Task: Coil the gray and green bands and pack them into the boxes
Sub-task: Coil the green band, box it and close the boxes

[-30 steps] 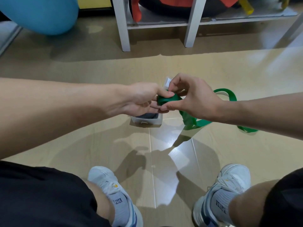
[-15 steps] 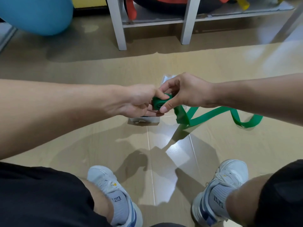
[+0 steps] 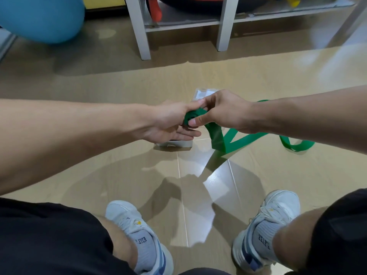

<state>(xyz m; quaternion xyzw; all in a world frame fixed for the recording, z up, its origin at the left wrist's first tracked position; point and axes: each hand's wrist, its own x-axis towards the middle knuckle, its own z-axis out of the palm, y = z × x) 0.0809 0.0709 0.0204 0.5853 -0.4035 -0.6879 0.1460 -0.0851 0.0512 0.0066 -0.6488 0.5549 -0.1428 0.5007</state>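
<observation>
A green band (image 3: 238,140) is partly rolled into a small coil between my two hands above the floor. My left hand (image 3: 168,124) cups the coil from the left, thumb on top and fingers under it. My right hand (image 3: 222,111) pinches the coil with thumb and forefinger. The loose tail of the band runs right across the floor and loops up behind my right forearm. A white box (image 3: 174,143) sits on the floor under my left hand, mostly hidden. A second box (image 3: 204,94) peeks out behind my right hand. No gray band shows.
A white shelf frame (image 3: 142,36) stands on the floor beyond the boxes, with red and black gear on it. A blue exercise ball (image 3: 41,16) sits at the far left. My two white shoes (image 3: 137,229) are planted on the glossy wooden floor below the hands.
The coil has grown a little as both hands keep turning it. The band's loose tail has been drawn in and shifted on the floor at the right.
</observation>
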